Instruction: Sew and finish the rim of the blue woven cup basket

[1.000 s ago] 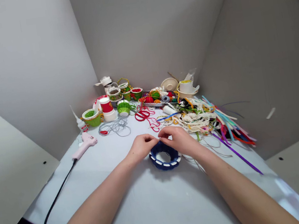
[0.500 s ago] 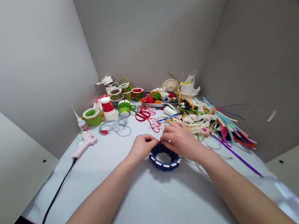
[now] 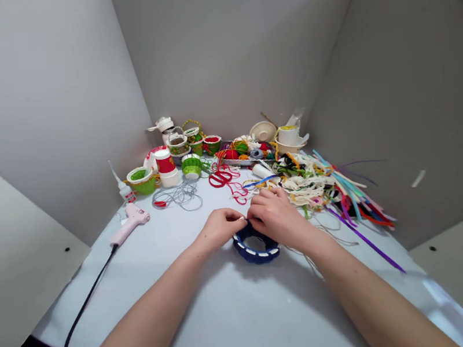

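Since the last frame, the right hand (image 3: pixel 276 217) has spread its fingers (image 3: pixel 259 203) wider over the blue woven ring (image 3: pixel 257 254), and the ring now sits flatter on the counter (image 3: pixel 218 310). The ring lies just below both sets of fingers, with white strip stitching showing around its rim and its far edge hidden behind the hands. The left hand (image 3: pixel 219 229) is just beside the ring, its fingertips (image 3: pixel 234 214) pinched together on the end of a thin white strip (image 3: pixel 242 217). The right fingers curl down onto the ring's far rim, though from this view I can't tell whether they grip it or only rest there. Only a narrow gap separates the two hands.

Beyond the fingers, loose red thread (image 3: pixel 239 194) lies on the counter, and a heap of cream lace and coloured ribbons (image 3: pixel 307 182) spreads to the right, with a purple ribbon (image 3: pixel 368 243) running out from it. Left of the fingers are a tangle of grey cord (image 3: pixel 178 196) and a pink hot glue gun (image 3: pixel 129 224) with a black cable (image 3: pixel 88 296). Farther off sit a green basket (image 3: pixel 142 181) and a metal tray of yarn balls (image 3: pixel 234 162).
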`<state>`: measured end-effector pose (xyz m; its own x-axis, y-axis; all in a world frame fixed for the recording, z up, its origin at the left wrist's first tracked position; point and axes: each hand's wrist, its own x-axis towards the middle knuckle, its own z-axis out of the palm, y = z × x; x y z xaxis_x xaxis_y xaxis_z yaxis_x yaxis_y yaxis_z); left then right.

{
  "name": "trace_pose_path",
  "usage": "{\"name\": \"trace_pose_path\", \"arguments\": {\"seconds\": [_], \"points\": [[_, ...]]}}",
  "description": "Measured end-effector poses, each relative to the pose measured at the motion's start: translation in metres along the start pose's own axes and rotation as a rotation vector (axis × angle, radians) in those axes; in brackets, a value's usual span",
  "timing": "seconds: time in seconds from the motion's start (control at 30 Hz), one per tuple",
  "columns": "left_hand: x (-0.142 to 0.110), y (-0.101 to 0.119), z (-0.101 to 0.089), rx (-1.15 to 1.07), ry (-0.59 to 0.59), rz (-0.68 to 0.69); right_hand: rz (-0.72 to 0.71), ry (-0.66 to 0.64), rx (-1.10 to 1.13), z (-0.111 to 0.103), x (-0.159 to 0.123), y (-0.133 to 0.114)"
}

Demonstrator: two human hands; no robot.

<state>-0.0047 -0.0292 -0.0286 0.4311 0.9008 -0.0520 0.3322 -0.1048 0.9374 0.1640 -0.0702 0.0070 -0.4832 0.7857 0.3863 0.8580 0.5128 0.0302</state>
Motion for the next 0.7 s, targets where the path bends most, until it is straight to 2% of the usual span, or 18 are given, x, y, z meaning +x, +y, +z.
{"name": "trace_pose_path", "arguments": {"seconds": [0.47, 0.7], "points": [[-0.0015, 0.0031, 0.0034, 0.054, 0.047, -0.005, -0.014, -0.063, -0.054, 0.0014, 0.0016, -0.0011], [-0.0033, 0.0041, 0.0030, 0.076, 0.089, -0.002, 0.015, -0.025, -0.021, -0.0014, -0.0006, 0.0003]]}}
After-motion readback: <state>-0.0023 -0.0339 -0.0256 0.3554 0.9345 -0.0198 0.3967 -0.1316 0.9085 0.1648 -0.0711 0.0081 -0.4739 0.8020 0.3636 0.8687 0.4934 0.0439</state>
